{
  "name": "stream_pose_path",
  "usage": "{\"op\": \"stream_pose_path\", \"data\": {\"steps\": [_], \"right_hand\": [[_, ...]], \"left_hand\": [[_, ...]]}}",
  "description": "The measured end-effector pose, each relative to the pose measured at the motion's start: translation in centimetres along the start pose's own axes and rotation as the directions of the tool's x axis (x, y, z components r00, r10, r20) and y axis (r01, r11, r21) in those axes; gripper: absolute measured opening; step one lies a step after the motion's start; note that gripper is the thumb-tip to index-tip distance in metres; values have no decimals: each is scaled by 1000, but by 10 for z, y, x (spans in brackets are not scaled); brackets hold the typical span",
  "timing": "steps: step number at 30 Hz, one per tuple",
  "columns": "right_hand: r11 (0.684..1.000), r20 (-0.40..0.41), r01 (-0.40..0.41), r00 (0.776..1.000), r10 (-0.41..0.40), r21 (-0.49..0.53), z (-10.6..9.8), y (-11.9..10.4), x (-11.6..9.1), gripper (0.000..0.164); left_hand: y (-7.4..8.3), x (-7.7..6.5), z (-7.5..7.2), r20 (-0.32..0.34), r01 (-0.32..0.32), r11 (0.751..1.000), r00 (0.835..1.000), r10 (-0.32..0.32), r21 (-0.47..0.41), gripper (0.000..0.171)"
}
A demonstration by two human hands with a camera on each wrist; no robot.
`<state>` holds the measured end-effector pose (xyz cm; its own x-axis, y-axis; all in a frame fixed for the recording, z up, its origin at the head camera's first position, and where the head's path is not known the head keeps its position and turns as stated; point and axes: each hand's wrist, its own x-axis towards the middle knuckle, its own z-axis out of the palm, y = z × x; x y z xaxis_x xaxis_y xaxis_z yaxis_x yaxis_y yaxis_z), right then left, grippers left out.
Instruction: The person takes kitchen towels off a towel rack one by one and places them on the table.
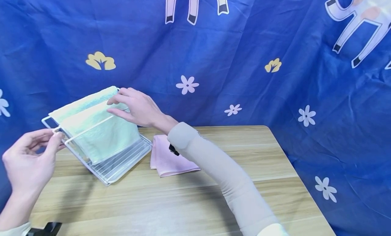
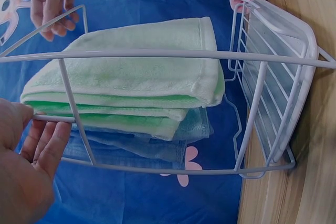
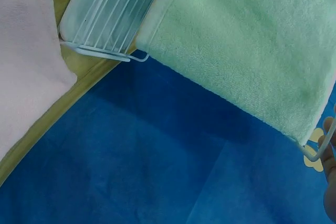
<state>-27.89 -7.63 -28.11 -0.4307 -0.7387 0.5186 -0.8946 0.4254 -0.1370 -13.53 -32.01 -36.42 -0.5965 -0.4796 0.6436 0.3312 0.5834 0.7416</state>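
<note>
A white wire rack [image 1: 88, 129] is held above the wooden table, its slatted shelf with a pale tray [image 1: 122, 163] on the lower side. My left hand [image 1: 32, 158] pinches a short wire at the rack's left end between thumb and fingers. A light green towel [image 1: 107, 137] hangs folded over the rack's bars; below it in the left wrist view is folded blue cloth [image 2: 131, 148]. My right hand [image 1: 137, 107] is at the rack's far right end, over the towel's upper corner, fingers loosely bent with thumb and forefinger apart. Whether its fingertips touch the wire is unclear.
A folded pink cloth [image 1: 174, 158] lies on the wooden table [image 1: 159, 202], right of the rack and under my right forearm. A blue patterned curtain [image 1: 213, 59] hangs behind the table and along its right side.
</note>
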Motion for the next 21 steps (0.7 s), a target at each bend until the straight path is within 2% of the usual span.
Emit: {"op": "stream_pose_path", "data": {"steps": [4,10,21], "right_hand": [[998,86,-61,994,63,-18,-1,-1,10,32],[995,165,-102,981,104,-19,-2,-1,22,35],[992,245,-77,964,100,-105,0,-3,41,41]], "left_hand": [[0,0,0,-1,-2,1000,1000,2,-4,23],[-1,0,1,5,-11,1000,1000,11,-14,24],[-4,1,2,2,-17,999,1000,17,-29,24]]}}
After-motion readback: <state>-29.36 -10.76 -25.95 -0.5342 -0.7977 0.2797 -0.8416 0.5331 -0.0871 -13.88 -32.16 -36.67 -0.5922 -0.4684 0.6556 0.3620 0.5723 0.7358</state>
